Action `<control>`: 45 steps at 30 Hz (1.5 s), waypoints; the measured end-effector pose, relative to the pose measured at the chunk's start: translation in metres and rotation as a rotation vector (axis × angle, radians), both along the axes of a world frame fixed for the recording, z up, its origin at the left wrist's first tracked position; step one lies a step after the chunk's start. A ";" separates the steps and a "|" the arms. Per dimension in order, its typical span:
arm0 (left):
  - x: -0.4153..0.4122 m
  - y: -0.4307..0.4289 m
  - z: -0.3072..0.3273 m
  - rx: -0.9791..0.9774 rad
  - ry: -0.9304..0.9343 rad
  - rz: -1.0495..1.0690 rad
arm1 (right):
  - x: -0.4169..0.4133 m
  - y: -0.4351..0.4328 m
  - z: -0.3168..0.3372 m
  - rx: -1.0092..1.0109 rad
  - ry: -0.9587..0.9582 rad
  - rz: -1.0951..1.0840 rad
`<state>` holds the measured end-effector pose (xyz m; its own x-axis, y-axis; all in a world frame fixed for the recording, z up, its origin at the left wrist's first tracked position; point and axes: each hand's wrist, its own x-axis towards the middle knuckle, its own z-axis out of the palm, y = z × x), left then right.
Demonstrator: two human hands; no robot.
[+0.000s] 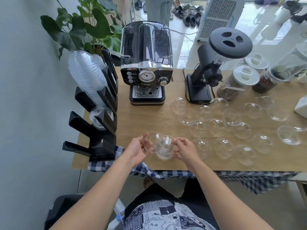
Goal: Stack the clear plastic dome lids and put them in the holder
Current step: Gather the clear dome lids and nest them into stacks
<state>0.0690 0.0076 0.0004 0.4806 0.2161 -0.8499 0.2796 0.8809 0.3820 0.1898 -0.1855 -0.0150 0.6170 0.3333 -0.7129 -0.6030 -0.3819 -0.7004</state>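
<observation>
We hold clear dome lids [163, 146] between our left hand [139, 149] and right hand [186, 149]. Both hands grip them above the wooden table [149, 120].

The wooden desk [149, 117] carries a black lid holder [101, 130] at its nine o'clock edge, an espresso machine [146, 67] toward eleven o'clock and a black coffee grinder [209, 72] at about one o'clock. Lidded jars [244, 77] of dark contents stand at two o'clock, with a white object [301, 107] at the three o'clock edge. Clear dome lids [217, 127] lie scattered singly from the middle toward three and four o'clock, and a checked cloth [166, 174] hangs along the six o'clock edge.
</observation>
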 end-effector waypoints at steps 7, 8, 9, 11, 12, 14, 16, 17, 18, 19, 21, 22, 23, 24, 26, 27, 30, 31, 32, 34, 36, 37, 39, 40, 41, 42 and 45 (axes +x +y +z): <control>0.006 -0.029 -0.007 0.400 0.015 -0.289 | -0.007 -0.001 -0.004 -0.008 -0.136 0.032; 0.006 -0.033 -0.009 0.478 0.025 -0.313 | -0.009 -0.002 -0.005 -0.004 -0.154 0.028; 0.007 -0.038 -0.011 0.547 0.034 -0.330 | -0.011 -0.004 -0.008 -0.007 -0.176 0.030; 0.007 -0.043 -0.017 0.649 0.067 -0.349 | -0.014 -0.007 -0.011 -0.005 -0.204 0.034; 0.007 -0.046 -0.019 0.679 0.078 -0.355 | -0.016 -0.008 -0.013 -0.002 -0.204 0.027; 0.008 -0.050 -0.022 0.676 0.084 -0.340 | -0.017 -0.011 -0.018 -0.008 -0.218 0.001; 0.010 -0.055 -0.028 0.614 0.085 -0.296 | -0.018 -0.014 -0.023 -0.040 -0.262 -0.002; 0.011 -0.057 -0.029 0.588 0.078 -0.275 | -0.018 -0.015 -0.024 -0.049 -0.272 0.002; 0.013 -0.060 -0.028 0.570 0.073 -0.255 | -0.018 -0.016 -0.024 -0.055 -0.278 0.006; 0.015 -0.062 -0.027 0.558 0.074 -0.238 | -0.019 -0.016 -0.025 -0.061 -0.281 0.012; 0.019 -0.065 -0.023 0.541 0.080 -0.211 | -0.019 -0.018 -0.027 -0.072 -0.278 0.017; 0.020 -0.066 -0.023 0.537 0.085 -0.202 | -0.019 -0.019 -0.028 -0.075 -0.276 0.020; 0.022 -0.067 -0.022 0.532 0.090 -0.196 | -0.018 -0.019 -0.028 -0.079 -0.277 0.025; 0.024 -0.067 -0.022 0.524 0.096 -0.195 | -0.017 -0.020 -0.027 -0.090 -0.277 0.037; 0.027 -0.067 -0.023 0.510 0.099 -0.206 | -0.015 -0.021 -0.022 -0.098 -0.281 0.055; 0.029 -0.067 -0.023 0.512 0.093 -0.216 | -0.014 -0.022 -0.020 -0.093 -0.288 0.064; 0.034 -0.069 -0.026 0.535 0.068 -0.256 | -0.008 -0.026 -0.013 -0.093 -0.304 0.110; 0.036 -0.070 -0.028 0.555 0.067 -0.268 | -0.006 -0.027 -0.012 -0.101 -0.308 0.130; 0.037 -0.071 -0.031 0.584 0.072 -0.287 | -0.004 -0.028 -0.011 -0.113 -0.310 0.151; 0.042 -0.073 -0.037 0.645 0.087 -0.332 | 0.001 -0.031 -0.014 -0.140 -0.334 0.195; 0.048 -0.075 -0.040 0.699 0.108 -0.375 | 0.007 -0.033 -0.015 -0.162 -0.370 0.240; 0.051 -0.076 -0.039 0.723 0.117 -0.390 | 0.009 -0.034 -0.015 -0.173 -0.383 0.254; 0.058 -0.077 -0.038 0.747 0.115 -0.399 | 0.013 -0.035 -0.011 -0.178 -0.399 0.268; 0.061 -0.078 -0.038 0.745 0.113 -0.407 | 0.015 -0.036 -0.009 -0.179 -0.404 0.277; 0.064 -0.078 -0.038 0.742 0.113 -0.420 | 0.017 -0.038 -0.007 -0.179 -0.409 0.293; 0.066 -0.078 -0.039 0.738 0.122 -0.438 | 0.019 -0.040 -0.005 -0.179 -0.419 0.312; 0.072 -0.073 -0.033 0.756 0.165 -0.439 | 0.027 -0.050 -0.004 -0.215 -0.485 0.364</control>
